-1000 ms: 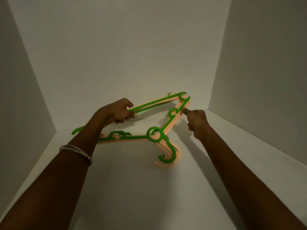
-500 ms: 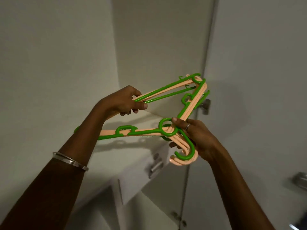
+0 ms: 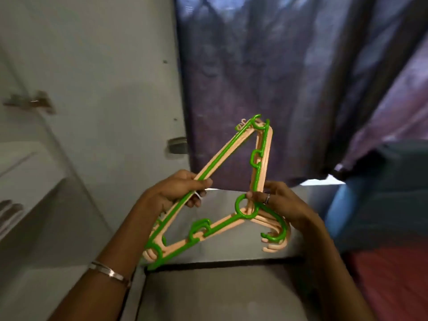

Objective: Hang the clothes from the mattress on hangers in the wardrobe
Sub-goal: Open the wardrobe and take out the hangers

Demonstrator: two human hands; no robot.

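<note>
Both hands, left [image 3: 179,192] and right [image 3: 281,203], grasp smooth triangular green-and-peach plastic hangers [image 3: 222,224], fingers curled round them

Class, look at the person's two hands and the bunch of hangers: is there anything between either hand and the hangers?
Nothing visible. The left hand already has its grip round the long bar of the hangers, and the right hand pinches them by the green ring near the hooks. Both hands are in direct contact.
</note>
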